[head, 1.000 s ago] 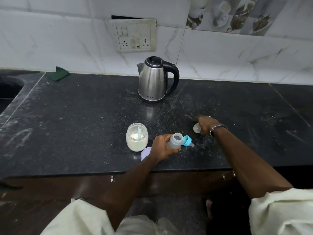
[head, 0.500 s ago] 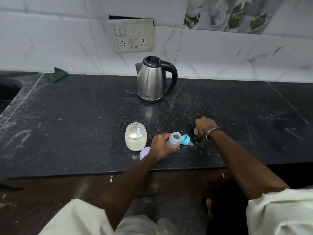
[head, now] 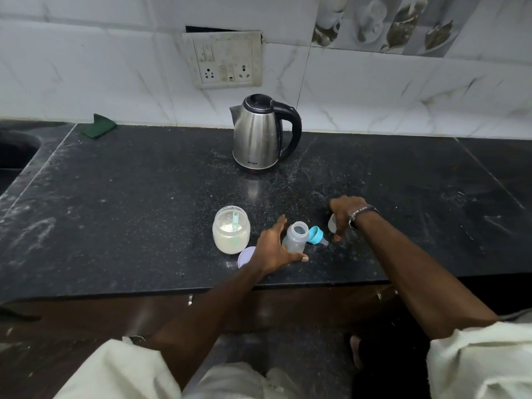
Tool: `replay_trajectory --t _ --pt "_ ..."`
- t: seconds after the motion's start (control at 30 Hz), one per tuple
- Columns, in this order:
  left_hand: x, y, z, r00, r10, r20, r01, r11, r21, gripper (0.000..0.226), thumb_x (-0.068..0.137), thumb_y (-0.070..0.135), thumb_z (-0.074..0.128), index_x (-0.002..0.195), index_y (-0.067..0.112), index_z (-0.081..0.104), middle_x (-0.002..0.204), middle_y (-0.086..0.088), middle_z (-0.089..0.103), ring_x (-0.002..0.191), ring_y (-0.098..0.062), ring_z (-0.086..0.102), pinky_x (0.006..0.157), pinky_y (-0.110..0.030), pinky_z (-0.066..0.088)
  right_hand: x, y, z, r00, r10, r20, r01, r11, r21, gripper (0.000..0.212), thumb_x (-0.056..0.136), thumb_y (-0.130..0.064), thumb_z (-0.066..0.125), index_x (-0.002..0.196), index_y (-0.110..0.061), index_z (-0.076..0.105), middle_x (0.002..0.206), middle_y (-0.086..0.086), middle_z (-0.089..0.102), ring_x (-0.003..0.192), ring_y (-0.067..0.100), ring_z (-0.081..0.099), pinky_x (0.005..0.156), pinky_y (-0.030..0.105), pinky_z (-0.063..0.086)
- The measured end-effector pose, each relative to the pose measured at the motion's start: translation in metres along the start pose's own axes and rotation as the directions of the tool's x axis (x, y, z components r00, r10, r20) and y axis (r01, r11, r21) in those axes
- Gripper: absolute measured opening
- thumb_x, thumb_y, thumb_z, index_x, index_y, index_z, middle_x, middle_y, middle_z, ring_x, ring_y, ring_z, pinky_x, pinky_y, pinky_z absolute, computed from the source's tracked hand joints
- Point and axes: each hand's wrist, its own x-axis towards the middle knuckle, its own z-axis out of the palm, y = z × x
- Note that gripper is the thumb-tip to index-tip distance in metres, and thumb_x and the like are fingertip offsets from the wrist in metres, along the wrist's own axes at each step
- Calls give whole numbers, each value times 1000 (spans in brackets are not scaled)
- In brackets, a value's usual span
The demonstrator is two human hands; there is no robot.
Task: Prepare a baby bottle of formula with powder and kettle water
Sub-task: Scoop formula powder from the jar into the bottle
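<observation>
On the desk (head: 115, 211), our left hand (head: 273, 249) spread beside the uncapped bottle (head: 295, 237), our right hand (head: 344, 216) pinched its clear cap (head: 332, 223); scooping powder from the jar (head: 231, 233) seemingly came next

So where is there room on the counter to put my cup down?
Biggest bare patch: left of the powder jar, toward the green cloth. Also bare: right of the right hand, and between the kettle and jar. Crowded: the front middle, where jar, lid, bottle, teal cap and left hand bunch together.
</observation>
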Motion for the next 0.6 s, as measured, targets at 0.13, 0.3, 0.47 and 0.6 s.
replay_trajectory --t 0.13,0.3,0.47,0.6 --pt "-14 10 -10 994 96 -51 -96 995 2 129 65 57 86 159 19 7 167 -1 13 153 -17 13 122 -38 21 -3 -5 -29 1000 9 2 -9 1000 14 71 61 -35 91 122 -14 61 123 6 65 108 25 64 88 35 54" --pt "-36 16 -31 755 357 -551 -346 929 128 106 79 41 82 152 -6 22 162 -19 23 153 -29 14 123 -45 21 -18 -32 -74 938 -113 -327 159 980 118 47 82 -43 74 116 -15 58 119 10 62 105 30 61 84 39 49" --pt "-45 -9 -58 598 255 -760 -233 963 139 120 70 42 88 153 -7 16 163 -22 16 154 -34 6 122 -54 20 -29 -88 -92 732 -388 -560 579 787 212 9 93 -28 63 88 -21 64 94 -2 62 87 16 59 77 35 50" --pt "-53 -29 -73 745 -3 -667 -54 996 -65 147 50 69 84 158 13 2 168 -5 2 155 -19 0 124 -40 14 -28 -135 -89 620 -602 -502 704 710 18 11 87 -22 61 88 -19 72 98 2 64 91 19 59 74 37 50"
